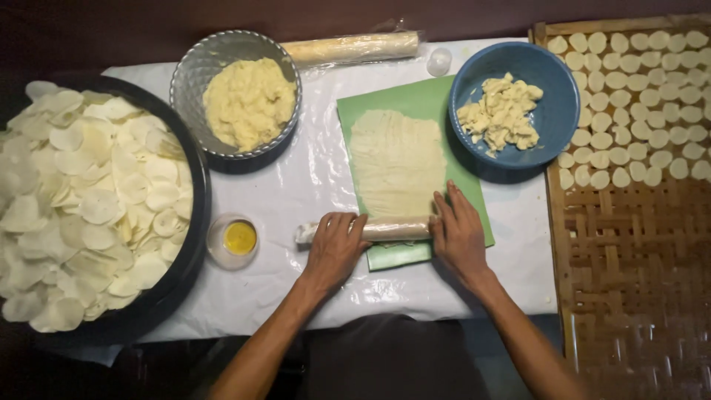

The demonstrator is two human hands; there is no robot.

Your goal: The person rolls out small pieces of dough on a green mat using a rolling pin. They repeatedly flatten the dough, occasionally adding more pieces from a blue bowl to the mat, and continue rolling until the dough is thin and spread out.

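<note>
Dough discs (89, 200), thin and pale, lie heaped in a wide black tray (198, 215) far out beyond the left hand's knuckles, apart from the rolling. Closer to those knuckles stands a small clear cup of yellow oil (240, 238), within easy reach. Up beyond the fingertips sits a metal mesh bowl (194, 74) full of pale yellow dough, and past it a second rolling pin (352, 47) wrapped in plastic lies idle at the far edge of the white plastic sheet (296, 185).

The left hand (335, 248) rests palm-down with fingers curled over one end of a plastic-wrapped rolling pin (370, 231); the right hand (458, 233) presses the other end, fingers stretched flat and forward. With a hand on each end, the pressure looks evenly spread. Just ahead of both sets of fingertips the flattened dough sheet (396, 163) spreads over a green mat (415, 96), which seems to keep it from sticking.

Beyond the right fingertips a blue bowl (552, 111) holds dough scraps. Out past the right hand's little finger, a woven bamboo tray (629, 259) carries rows of cut rounds (637, 96), spaced apart so that they do not touch.
</note>
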